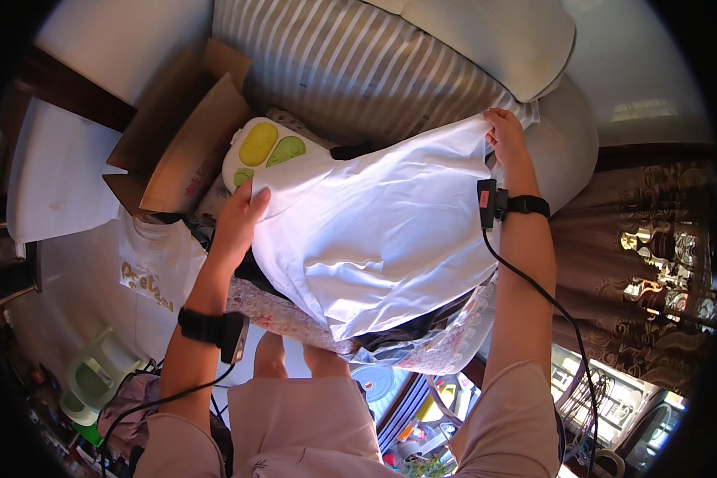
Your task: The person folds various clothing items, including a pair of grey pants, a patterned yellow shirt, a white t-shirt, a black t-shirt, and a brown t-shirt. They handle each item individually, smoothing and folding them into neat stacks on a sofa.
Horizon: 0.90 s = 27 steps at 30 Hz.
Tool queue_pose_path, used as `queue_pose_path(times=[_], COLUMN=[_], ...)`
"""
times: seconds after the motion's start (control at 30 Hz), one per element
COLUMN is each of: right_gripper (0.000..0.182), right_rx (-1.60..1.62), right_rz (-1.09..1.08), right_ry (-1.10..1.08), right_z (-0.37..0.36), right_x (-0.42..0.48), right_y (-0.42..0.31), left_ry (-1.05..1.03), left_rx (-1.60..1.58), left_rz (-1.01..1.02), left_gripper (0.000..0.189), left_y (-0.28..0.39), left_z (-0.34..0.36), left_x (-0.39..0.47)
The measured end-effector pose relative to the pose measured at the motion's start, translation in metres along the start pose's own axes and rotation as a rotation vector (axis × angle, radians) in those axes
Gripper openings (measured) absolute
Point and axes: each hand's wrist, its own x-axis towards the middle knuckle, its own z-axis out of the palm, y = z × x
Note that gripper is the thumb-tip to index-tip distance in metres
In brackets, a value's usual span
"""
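A white cloth garment (382, 227) is spread between my two hands, with soft creases across its lower half. My left hand (239, 218) pinches its left edge between thumb and fingers. At the upper right, my right hand (505, 134) grips a corner of it. Under the garment lie dark cloth (394, 334) and a floral quilted cover (287, 316), both partly hidden. A white case with yellow and green oval lids (258, 144) sits just beyond my left hand, partly covered by the garment.
An open cardboard box (191, 143) stands at the left behind the case. A white printed shirt (155, 257) hangs below it. A striped cushion (358, 60) rises at the back, and a brown curtain (609, 263) hangs on the right. Cables run from both wrist straps.
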Motion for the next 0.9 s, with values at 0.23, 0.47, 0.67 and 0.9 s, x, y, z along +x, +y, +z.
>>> queue_pose_path(times=[0.23,0.47,0.67,0.9], right_gripper=[0.019,0.019,0.021,0.05], right_rx=[0.248,-0.186,-0.345,-0.39], right_rz=[0.042,-0.013,-0.429,-0.684], right_ry=[-0.049,0.101,0.044,-0.513], right_z=[-0.07,-0.11,-0.046,0.062], right_x=[-0.065,-0.089,-0.179,-0.276], right_y=[0.059,0.174,0.15,0.116], left_ry=[-0.315,-0.471,-0.505,-0.202], left_rx=[0.687,0.936,1.003,-0.005], left_rz=[0.601,0.545,0.438,-0.327], left_gripper=[0.021,0.033,0.05,0.053], left_y=[-0.014,-0.113,-0.096,-0.123], left_z=[0.047,0.089,0.091,0.103], left_x=[-0.118,-0.136,-0.143,-0.127])
